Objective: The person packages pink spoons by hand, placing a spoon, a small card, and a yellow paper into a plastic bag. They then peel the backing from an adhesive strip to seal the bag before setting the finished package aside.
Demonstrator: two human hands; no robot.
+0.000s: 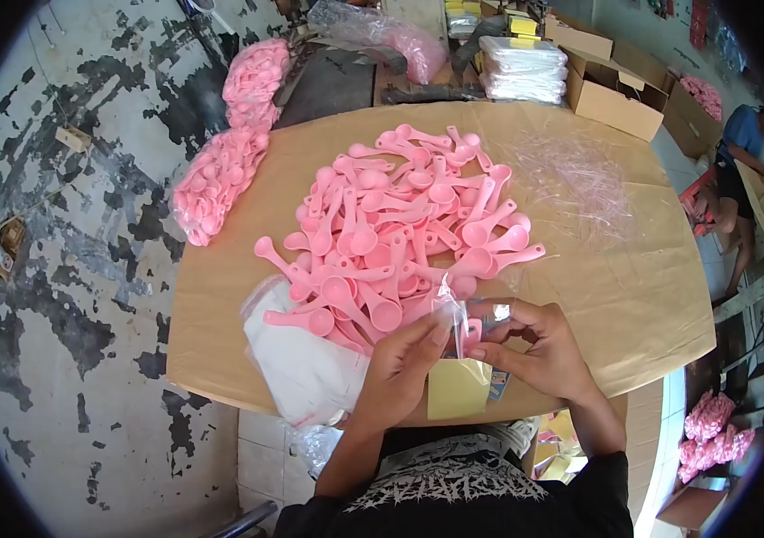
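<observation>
My left hand pinches the edge of a small clear plastic bag near the table's front edge. My right hand is closed at the bag's other side, thumb and finger at the handle end of a pink measuring spoon. Much of that spoon is hidden by the bag and fingers. Below the hands hangs a yellow card, partly covered by shiny plastic. Just beyond them spreads a big heap of pink measuring spoons. White plastic packaging lies left of my left hand.
Brown paper covers the table. Thin clear strands lie at right. Bagged pink spoons sit at the left edge. Stacked clear packets and an open cardboard box stand behind. Another person sits at far right.
</observation>
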